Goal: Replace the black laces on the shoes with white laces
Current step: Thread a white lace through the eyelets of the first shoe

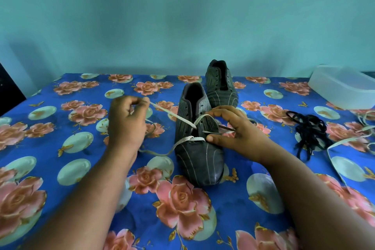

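Left hand (126, 122) pinches white lace (172, 114) end, pulled taut up-left. Right hand (233, 130) grips other lace end against near shoe (198, 138), which sits between hands on desk (81, 168). Black laces (309, 130) heaped right of right hand.

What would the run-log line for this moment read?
near shoe: white lace part threaded | left hand: pulling lace end | right hand: steadying shoe | far shoe: unlaced | black laces: aside
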A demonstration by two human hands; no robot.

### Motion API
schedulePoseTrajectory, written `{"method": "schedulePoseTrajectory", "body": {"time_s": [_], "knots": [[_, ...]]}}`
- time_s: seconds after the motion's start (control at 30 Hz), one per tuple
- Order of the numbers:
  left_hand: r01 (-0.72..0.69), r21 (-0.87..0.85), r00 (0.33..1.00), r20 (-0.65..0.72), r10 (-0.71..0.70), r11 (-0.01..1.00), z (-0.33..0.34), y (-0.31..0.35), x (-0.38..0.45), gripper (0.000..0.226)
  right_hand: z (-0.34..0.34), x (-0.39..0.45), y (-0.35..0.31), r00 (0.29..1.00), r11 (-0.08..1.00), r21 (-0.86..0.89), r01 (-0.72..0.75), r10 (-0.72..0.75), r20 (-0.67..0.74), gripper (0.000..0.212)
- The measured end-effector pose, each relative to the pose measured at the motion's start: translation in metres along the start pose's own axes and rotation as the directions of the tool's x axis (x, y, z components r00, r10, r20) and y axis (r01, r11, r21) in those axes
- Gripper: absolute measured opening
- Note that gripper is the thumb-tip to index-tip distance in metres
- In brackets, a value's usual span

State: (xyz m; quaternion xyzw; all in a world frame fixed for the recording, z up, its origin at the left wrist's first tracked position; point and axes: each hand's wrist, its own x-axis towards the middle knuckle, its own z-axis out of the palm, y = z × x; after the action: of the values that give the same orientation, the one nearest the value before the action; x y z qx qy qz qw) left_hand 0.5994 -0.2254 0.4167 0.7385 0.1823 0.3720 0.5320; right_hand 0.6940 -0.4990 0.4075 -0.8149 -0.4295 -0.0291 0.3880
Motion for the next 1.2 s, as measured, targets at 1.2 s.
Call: {"method": "schedulePoseTrajectory", "body": {"time_s": [1.2], "knots": [[0.128, -0.166, 0.955, 0.285, -0.076, 0.978, -0.011, 0.048, -0.024, 0.027, -0.034, -0.001, -0.053, 0.97, 0.896, 0.429, -0.116, 0.196, -0.146, 0.036]]}}
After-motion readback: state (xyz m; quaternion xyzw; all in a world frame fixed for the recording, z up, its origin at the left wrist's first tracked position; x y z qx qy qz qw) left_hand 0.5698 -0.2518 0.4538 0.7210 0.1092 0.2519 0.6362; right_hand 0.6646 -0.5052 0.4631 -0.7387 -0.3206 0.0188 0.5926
